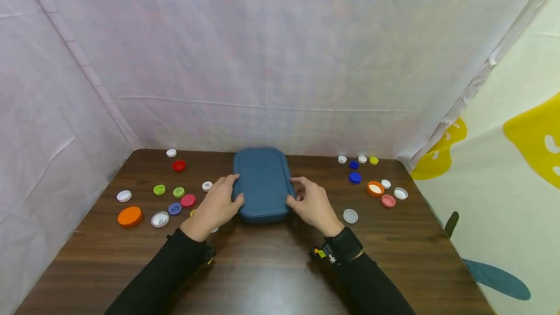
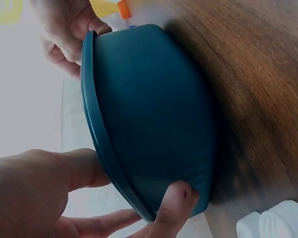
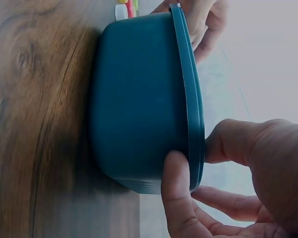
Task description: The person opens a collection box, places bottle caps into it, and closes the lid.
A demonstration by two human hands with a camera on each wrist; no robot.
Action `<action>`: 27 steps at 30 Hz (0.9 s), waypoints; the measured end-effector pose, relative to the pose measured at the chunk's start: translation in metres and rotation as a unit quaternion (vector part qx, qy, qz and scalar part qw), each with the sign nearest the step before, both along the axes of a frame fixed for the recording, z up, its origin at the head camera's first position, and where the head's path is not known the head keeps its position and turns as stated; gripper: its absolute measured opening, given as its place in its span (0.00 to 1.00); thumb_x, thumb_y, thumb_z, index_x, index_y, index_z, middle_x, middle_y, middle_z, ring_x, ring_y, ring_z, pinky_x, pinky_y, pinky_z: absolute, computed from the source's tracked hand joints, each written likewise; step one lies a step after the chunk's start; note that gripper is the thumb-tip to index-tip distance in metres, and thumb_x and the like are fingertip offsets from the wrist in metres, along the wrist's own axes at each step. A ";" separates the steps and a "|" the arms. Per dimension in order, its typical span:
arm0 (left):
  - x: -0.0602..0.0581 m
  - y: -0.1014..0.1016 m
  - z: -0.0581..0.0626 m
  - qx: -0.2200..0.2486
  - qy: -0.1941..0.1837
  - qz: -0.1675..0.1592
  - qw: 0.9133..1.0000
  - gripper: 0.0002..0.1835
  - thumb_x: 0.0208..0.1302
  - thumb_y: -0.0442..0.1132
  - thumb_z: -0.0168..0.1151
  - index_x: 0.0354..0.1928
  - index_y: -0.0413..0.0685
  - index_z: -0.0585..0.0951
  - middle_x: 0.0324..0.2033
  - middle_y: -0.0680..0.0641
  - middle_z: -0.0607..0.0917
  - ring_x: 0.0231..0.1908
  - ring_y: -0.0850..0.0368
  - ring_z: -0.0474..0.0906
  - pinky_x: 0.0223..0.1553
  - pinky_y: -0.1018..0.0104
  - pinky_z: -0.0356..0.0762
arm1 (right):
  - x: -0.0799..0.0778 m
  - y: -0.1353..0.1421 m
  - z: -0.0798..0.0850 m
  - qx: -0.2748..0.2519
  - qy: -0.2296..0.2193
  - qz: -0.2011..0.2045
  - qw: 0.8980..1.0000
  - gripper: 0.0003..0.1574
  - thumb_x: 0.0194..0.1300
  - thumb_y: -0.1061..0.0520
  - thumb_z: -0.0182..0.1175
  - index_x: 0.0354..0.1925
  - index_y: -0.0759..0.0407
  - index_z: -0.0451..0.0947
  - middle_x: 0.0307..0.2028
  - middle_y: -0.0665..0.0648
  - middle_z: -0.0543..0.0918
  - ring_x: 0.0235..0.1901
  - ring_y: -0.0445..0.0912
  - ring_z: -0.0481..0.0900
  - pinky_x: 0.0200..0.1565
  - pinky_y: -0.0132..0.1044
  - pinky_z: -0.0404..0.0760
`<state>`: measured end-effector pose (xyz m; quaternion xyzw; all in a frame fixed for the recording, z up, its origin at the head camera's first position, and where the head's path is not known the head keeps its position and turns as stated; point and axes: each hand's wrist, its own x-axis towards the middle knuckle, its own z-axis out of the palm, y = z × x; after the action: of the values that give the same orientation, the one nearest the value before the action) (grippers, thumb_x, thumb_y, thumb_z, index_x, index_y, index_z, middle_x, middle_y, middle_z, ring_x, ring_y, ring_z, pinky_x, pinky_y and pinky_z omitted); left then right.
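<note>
A dark blue-teal lidded storage box (image 1: pixel 263 183) stands upright on the table near its back edge, its lid (image 3: pixel 191 104) lying on the rim. My left hand (image 1: pixel 216 208) grips the box's left side: the thumb lies on the lid, and a finger presses the side wall below the rim in the left wrist view. On the right side, my right hand (image 1: pixel 316 206) holds the box in much the same way, with thumb on the lid and a fingertip against the wall. What is inside the box is hidden.
Bottle caps lie to both sides on the brown wooden table (image 1: pixel 262 276): a large orange cap (image 1: pixel 130 217), a red cap (image 1: pixel 179 166) and others left; a blue cap (image 1: pixel 355 177), an orange-rimmed cap (image 1: pixel 375 188) and others right. A white curtain (image 1: pixel 262 62) hangs behind.
</note>
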<state>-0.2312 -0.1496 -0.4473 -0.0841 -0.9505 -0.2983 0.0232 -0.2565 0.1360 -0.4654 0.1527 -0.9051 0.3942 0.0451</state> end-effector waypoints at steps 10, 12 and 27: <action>-0.003 0.004 0.000 0.008 -0.007 0.005 1.000 0.39 0.85 0.44 0.66 0.88 0.31 0.67 0.81 0.23 0.74 0.81 0.27 0.75 0.81 0.31 0.78 | 0.003 0.020 0.007 -0.003 -0.032 0.026 0.999 0.34 0.74 0.61 0.72 0.76 0.58 0.84 0.50 0.59 0.94 0.36 0.40 0.87 0.40 0.36 0.86; -0.004 0.004 0.000 0.008 -0.008 0.007 1.000 0.40 0.85 0.44 0.66 0.88 0.31 0.67 0.81 0.23 0.74 0.81 0.27 0.75 0.81 0.30 0.78 | 0.002 0.023 0.007 0.001 -0.035 0.034 0.999 0.34 0.73 0.61 0.72 0.75 0.57 0.85 0.50 0.59 0.94 0.37 0.41 0.87 0.40 0.36 0.86; -0.005 -0.003 -0.002 0.011 -0.006 0.019 1.000 0.39 0.86 0.45 0.64 0.87 0.31 0.67 0.79 0.22 0.76 0.77 0.25 0.78 0.78 0.29 0.81 | 0.000 0.053 0.014 0.018 -0.063 0.093 0.993 0.34 0.73 0.63 0.71 0.75 0.53 0.87 0.54 0.61 0.94 0.37 0.42 0.87 0.38 0.34 0.87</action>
<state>-0.2365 -0.1530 -0.4490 -0.0638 -0.9487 -0.3086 0.0246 -0.2569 0.1888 -0.4518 0.2115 -0.8951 0.3891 -0.0520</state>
